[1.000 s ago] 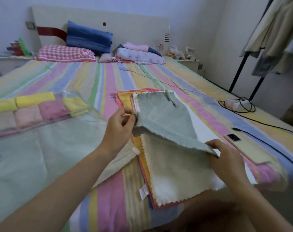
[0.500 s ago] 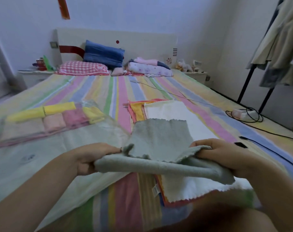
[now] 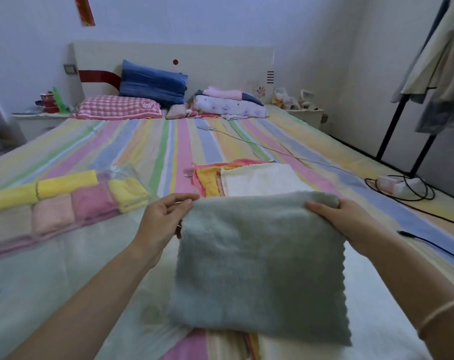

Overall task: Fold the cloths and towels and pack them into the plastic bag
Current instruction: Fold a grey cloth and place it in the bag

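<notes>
A grey-green towel (image 3: 257, 263) hangs spread out in front of me, held up by its top edge. My left hand (image 3: 163, 219) pinches the top left corner and my right hand (image 3: 342, 219) grips the top right corner. Behind it, a stack of flat cloths (image 3: 257, 178) lies on the striped bed, white on top with yellow and pink edges showing. At the left, a clear plastic bag (image 3: 122, 175) holds several rolled yellow and pink cloths (image 3: 72, 201).
A pale sheet (image 3: 39, 276) covers the near left of the bed. Pillows (image 3: 153, 84) and folded bedding lie at the headboard. A power strip with black cables (image 3: 397, 185) sits at the right edge, a clothes rack (image 3: 407, 131) beyond it.
The grey-green towel was lifted off the stack, bunched between both hands, and is now held up spread flat by its top corners. The view tilted upward.
</notes>
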The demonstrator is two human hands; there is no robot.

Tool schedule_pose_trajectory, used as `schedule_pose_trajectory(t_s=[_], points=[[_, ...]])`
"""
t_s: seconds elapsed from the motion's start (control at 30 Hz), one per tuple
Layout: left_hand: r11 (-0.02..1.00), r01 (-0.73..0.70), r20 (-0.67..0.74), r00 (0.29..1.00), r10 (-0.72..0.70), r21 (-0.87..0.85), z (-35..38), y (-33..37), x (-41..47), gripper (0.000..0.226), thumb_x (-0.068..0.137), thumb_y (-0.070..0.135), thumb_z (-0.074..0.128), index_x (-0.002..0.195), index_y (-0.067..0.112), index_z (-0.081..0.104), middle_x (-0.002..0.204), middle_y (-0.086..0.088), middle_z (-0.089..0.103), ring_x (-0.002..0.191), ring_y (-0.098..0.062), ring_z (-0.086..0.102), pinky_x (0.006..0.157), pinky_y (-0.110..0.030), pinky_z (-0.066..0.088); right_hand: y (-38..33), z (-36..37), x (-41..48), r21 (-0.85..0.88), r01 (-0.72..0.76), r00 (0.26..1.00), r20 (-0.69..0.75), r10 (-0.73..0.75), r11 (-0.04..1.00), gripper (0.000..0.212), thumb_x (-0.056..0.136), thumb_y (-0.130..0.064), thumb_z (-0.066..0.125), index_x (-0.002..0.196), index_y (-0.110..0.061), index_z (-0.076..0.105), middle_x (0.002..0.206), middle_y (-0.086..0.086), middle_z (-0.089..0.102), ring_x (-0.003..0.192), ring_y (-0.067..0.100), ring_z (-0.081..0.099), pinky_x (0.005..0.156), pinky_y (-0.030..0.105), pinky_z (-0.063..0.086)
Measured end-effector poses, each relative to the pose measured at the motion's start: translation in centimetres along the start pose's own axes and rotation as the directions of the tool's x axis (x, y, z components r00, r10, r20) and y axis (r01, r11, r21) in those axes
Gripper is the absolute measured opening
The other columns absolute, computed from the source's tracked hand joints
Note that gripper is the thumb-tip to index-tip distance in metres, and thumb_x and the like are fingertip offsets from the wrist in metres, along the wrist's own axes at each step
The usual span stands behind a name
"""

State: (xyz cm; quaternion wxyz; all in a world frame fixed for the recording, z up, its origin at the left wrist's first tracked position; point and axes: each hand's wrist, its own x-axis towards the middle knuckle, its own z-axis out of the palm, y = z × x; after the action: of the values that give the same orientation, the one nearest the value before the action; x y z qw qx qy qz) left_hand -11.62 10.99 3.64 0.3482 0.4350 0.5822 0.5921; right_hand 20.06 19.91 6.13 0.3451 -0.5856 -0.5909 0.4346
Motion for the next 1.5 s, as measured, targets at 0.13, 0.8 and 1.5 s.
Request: schedule_pose_trajectory(t_s=[0.13,0.8,1.5], points=[[0.923,-0.059,0.023,0.998,0.055,0.379,1.4,-4.5,5.0,0.017,0.09,0.01,0.064,0.1,0.023,0.069,0.057,0.007,0.064,0.052,-0.009,0.056,0.049,-0.018,0.04,1.7,2.2,5.6,-0.045,0.013,0.996,-0.091,-0.017,0.999,0.022,0.084,-0.031,0.073,0.095,-0.013,0.066,0.083,-0.001,0.066,0.075,0.014,0.062,0.061,0.027,0.048],[0.943,0.328,-0.204,0.928,-0.311,0.059,4.6,-9.1,14.4,0.036,0.074,0.004,0.081,0.105,0.004,0.064,0.101,-0.012,0.07,0.082,-0.022,0.067,0.075,-0.033,0.055,6.1,3.0,12.0,0.019,-0.094,0.995,-0.026,0.094,0.995,0.027,0.086,-0.036,0.07,0.077,-0.011,0.061,0.069,0.003,0.057,0.064,0.018,0.051,0.057,0.028,0.038],[0.629,-0.16,0.04,0.979,0.2,0.761,4.9,-8.8,10.6,0.068,0.083,0.031,0.073,0.14,0.017,0.039,0.135,-0.004,0.052,0.112,-0.025,0.057,0.092,-0.041,0.049,6.8,3.9,12.8,-0.198,-0.114,0.986,-0.144,0.087,0.974,0.042,0.085,-0.048,0.066,0.114,-0.023,0.049,0.1,-0.006,0.058,0.091,0.02,0.06,0.089,0.045,0.05]])
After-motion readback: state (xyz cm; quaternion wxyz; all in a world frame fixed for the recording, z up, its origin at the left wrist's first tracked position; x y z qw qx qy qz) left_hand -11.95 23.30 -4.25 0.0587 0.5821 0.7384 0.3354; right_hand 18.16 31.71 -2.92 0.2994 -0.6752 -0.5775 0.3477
